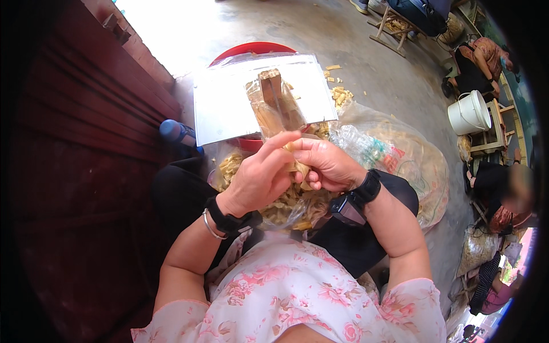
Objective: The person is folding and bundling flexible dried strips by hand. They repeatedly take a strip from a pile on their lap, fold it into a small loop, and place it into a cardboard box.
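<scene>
My left hand [268, 180] and my right hand [332, 165] meet in front of me, fingertips close together. Between them they pinch a pale yellow, dried, folded strip [301, 169], whose exact material I cannot tell. Under the hands, a clear plastic bag on my lap holds many similar crumpled strips [296, 210]. Just beyond the fingers a white board [223, 107] lies across a red basin [253, 46]. On the board rests a wooden block [271, 90], beside or partly inside a clear plastic bag [281, 118] with yellowish contents.
A blue bottle [173, 130] stands left, near a dark red door [98, 141]. To the right lies a large translucent sack [422, 171]; loose pieces [341, 96] are scattered on the concrete floor [377, 77]. A white bucket [469, 113] and several people are at far right.
</scene>
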Tool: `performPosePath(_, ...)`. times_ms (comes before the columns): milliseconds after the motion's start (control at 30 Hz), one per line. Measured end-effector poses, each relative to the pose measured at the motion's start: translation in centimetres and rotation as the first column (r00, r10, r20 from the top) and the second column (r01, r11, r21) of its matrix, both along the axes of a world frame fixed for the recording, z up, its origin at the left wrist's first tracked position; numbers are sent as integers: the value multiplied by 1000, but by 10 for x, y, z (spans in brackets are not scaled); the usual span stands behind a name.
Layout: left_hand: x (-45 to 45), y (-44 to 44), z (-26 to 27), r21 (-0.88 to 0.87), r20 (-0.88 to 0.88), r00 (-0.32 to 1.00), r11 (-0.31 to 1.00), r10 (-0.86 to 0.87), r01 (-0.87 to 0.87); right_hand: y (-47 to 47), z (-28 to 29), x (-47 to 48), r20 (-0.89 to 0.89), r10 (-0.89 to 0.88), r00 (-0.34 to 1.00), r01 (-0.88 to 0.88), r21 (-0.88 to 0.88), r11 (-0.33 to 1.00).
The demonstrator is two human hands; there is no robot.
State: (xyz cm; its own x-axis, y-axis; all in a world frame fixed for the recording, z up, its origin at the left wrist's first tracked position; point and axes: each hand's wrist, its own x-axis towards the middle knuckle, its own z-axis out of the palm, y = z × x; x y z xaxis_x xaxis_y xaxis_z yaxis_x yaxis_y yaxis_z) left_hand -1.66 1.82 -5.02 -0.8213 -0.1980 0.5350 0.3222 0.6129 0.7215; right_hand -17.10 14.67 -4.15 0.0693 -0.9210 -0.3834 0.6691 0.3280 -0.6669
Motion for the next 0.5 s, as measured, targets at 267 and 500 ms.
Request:
performPosePath(267, 6, -3, -15, 25, 260, 955, 988, 142, -153, -2, -6, 21, -784, -195, 589, 51, -205, 977)
performPosePath(500, 2, -7, -13, 18, 207, 950, 970, 233, -242, -2, -12, 22, -704, -212, 678, 89, -207, 974)
